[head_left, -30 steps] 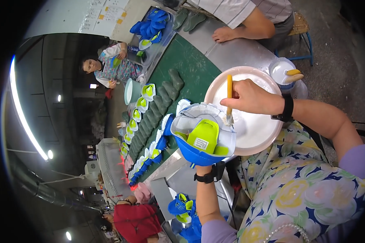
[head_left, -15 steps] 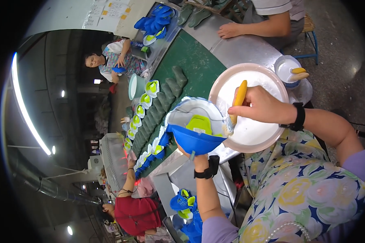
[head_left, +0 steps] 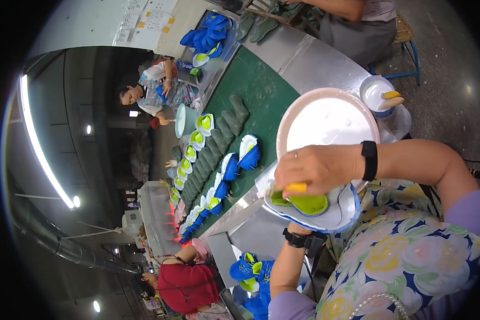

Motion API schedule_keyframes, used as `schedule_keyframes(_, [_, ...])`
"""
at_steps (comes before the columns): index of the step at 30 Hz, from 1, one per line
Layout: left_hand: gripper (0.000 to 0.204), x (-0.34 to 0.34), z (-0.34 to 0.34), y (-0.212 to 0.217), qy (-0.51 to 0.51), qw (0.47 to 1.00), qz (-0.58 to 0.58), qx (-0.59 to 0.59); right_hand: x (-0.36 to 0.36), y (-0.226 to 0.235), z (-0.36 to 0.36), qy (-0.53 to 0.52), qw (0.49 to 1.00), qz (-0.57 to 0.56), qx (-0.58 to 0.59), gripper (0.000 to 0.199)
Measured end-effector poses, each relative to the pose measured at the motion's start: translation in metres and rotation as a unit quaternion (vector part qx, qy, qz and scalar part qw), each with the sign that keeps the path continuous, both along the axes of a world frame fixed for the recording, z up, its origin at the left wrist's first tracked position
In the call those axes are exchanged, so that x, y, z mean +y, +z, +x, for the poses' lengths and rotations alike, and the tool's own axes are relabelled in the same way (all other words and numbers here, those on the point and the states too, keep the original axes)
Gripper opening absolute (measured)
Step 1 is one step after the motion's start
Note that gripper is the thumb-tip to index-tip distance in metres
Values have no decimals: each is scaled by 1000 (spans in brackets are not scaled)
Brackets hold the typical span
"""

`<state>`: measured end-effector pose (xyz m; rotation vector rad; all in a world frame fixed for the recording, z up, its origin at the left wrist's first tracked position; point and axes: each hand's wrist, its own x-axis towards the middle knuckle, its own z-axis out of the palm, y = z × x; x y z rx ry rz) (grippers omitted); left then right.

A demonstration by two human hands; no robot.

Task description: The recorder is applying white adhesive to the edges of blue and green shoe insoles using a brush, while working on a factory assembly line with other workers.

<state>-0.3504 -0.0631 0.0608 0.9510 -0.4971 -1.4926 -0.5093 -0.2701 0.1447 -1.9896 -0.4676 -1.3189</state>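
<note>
A blue shoe upper point(head_left: 342, 209) with a white lining edge and lime-green inside is held open side up near my body. My left hand point(head_left: 298, 229) supports it from below, its fingers mostly hidden behind the upper. Over the upper, my right hand point(head_left: 317, 168) is closed on a brush point(head_left: 295, 187) with a yellow handle; the bristles are blurred near the upper's left end. Just beyond, partly covered by my right forearm, stands a pink basin point(head_left: 284, 120) of white liquid.
Green belt point(head_left: 261, 74) carries rows of blue uppers point(head_left: 249, 152) and dark green shoe lasts point(head_left: 218, 136). A small tub point(head_left: 376, 88) with a yellow-handled brush stands beside the basin. More blue uppers point(head_left: 245, 266) lie lower left. Several co-workers sit around the belt.
My right hand has moved from above the basin down over the upper. The upper has turned from its blue side to its open inside and shifted right, toward my body.
</note>
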Motion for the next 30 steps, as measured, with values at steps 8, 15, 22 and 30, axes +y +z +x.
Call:
schedule_keyframes(8, [52,3,-3,-12,105,969,32,223,-28,-14,-17,-101,947,126,278,27])
schedule_keyframes(15, [75,22,29,-28,200,969,-98,-105,-41,-13,-30,-26,878,203,432,32])
schedule_keyframes(22, [50,-9,12,23,154,941,17,-301,-24,-6,-35,-65,973,139,173,19])
schedule_keyframes(30, [47,16,48,-19,264,963,38,-41,-26,-4,-50,-44,974,8,224,17])
